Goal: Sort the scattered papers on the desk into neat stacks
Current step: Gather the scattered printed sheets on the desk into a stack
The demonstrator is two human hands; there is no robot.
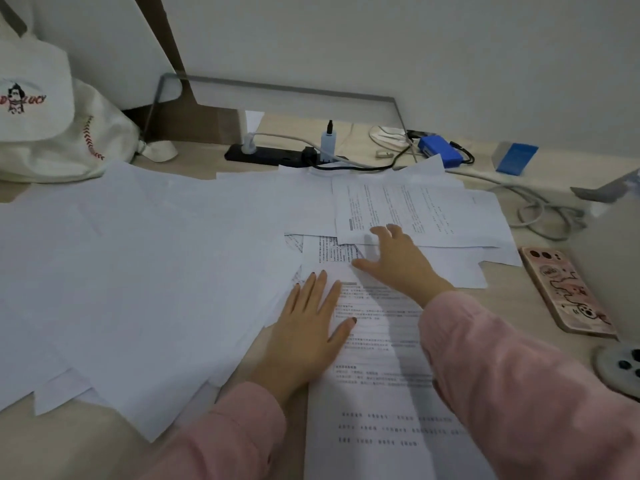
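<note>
White papers lie scattered over the desk. A wide spread of blank sheets [145,271] covers the left and middle. A printed sheet [377,382] lies lengthwise in front of me. Another printed sheet [408,213] lies crosswise farther back on the right, over more sheets. My left hand [308,330] rests flat, fingers apart, on the near printed sheet's left edge. My right hand [394,261] reaches forward, fingers spread, its fingertips on the lower edge of the far printed sheet. Neither hand grips anything.
A phone in a pink case [568,292] lies at the right, a game controller [620,368] nearer the edge. A black power strip [273,155] with plugs and cables, a blue box [440,150] and a blue-white box [516,157] sit behind. A white canvas bag [52,126] stands back left.
</note>
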